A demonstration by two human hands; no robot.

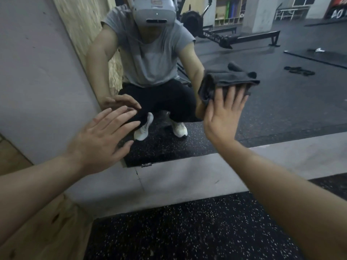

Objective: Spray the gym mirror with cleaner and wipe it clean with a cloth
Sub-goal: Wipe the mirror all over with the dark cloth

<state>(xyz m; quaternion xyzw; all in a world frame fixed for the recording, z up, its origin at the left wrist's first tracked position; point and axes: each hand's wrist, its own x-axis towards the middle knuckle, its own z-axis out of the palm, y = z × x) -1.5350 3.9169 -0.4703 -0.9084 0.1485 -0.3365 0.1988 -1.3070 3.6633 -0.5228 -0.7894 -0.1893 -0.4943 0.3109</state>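
Speckled black rubber flooring point(187, 231) runs up to a grey ledge point(187, 177) under the gym mirror point(262, 102), which fills the wall ahead of me. With my right hand point(223, 117) I press a folded dark grey cloth point(225, 81) flat against the glass, fingers straight and slightly spread. My left hand point(101, 145) is open too, fingers point(120, 117) apart and reaching to the mirror's lower left edge. Whether they touch it I cannot tell.
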